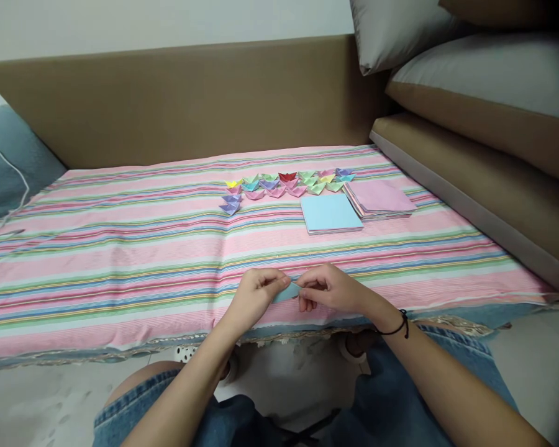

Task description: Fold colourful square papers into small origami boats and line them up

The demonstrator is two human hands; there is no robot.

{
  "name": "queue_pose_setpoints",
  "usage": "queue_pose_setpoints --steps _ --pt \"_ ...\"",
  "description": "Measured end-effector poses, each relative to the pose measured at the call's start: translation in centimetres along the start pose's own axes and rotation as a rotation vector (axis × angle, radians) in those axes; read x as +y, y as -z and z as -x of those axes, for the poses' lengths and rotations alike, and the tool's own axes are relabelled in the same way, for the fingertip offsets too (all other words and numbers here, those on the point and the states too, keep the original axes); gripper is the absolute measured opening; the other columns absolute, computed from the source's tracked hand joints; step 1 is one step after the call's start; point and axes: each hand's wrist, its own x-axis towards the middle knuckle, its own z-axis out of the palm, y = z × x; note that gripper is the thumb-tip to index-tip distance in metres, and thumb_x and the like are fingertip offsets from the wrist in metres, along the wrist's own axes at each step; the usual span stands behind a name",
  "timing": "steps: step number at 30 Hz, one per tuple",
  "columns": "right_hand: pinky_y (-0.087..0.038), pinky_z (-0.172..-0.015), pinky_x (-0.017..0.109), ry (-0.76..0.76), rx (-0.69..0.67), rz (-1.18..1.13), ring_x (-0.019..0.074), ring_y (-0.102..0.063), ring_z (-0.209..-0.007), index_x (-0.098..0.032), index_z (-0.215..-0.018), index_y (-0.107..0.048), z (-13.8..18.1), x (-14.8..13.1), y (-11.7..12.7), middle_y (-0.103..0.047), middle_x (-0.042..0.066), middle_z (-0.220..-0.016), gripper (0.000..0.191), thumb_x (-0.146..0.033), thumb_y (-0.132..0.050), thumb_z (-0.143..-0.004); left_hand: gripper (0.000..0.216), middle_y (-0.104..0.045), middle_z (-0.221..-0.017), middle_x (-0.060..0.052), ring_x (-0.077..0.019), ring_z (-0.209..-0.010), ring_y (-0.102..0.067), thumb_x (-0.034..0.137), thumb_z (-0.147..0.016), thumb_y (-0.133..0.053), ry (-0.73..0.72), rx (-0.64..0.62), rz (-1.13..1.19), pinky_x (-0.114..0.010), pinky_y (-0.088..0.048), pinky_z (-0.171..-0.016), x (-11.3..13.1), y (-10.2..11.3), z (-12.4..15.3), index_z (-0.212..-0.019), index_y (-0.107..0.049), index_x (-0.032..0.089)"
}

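Note:
Just above the front edge of the striped cloth, my left hand (259, 297) pinches a small folded piece of light blue paper (286, 293) between thumb and fingers. My right hand (330, 288) closes its thumb and index finger on the paper's right end. Fingers cover both ends of the piece, so its full shape is hidden. Beyond my hands lies a square stack of paper with a light blue top sheet (331, 214). Next to it is a looser stack topped with pink (382, 197). Several folded paper boats (276, 192) in many colours stand in rows behind.
The striped cloth (144, 248) covers the surface, with a brown padded backrest (190, 105) behind. Brown and grey cushions (484, 74) are piled at the right. A white cable (13, 164) hangs at the far left over blue fabric (21, 146).

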Motion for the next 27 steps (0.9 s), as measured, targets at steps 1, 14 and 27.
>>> queue_pose_setpoints --steps 1,14,27 --pt "-0.051 -0.058 0.025 -0.003 0.029 -0.024 0.0134 -0.062 -0.058 -0.015 -0.069 -0.066 0.0 0.0 -0.1 -0.067 0.004 -0.064 0.024 -0.030 -0.054 -0.083 0.031 -0.036 -0.051 0.004 -0.0092 -0.052 -0.032 0.035 -0.078 -0.055 0.005 0.019 0.022 -0.024 -0.025 -0.051 0.0 0.0 0.0 -0.054 -0.053 0.015" --pt "-0.048 -0.058 0.024 0.034 0.505 -0.295 0.0118 -0.060 -0.058 -0.016 -0.068 -0.066 -0.7 0.4 -0.1 -0.065 0.001 -0.061 0.020 -0.035 -0.067 -0.074 0.033 -0.060 -0.061 0.002 -0.0108 -0.055 -0.058 0.029 -0.061 -0.077 0.031 0.090 0.376 -0.025 -0.050 -0.058 -0.3 -0.7 -0.2 -0.086 -0.063 0.013" --pt "-0.050 -0.057 0.024 0.147 0.626 -0.357 0.0110 -0.059 -0.062 -0.025 -0.100 -0.050 -1.0 0.7 -1.5 -0.054 -0.004 -0.076 0.042 -0.027 -0.074 -0.066 0.032 -0.066 -0.066 0.000 -0.0126 -0.064 -0.063 0.022 -0.069 -0.071 -0.093 0.126 0.379 -0.025 -0.051 -0.066 -0.3 -1.1 0.0 -0.100 -0.065 0.014"
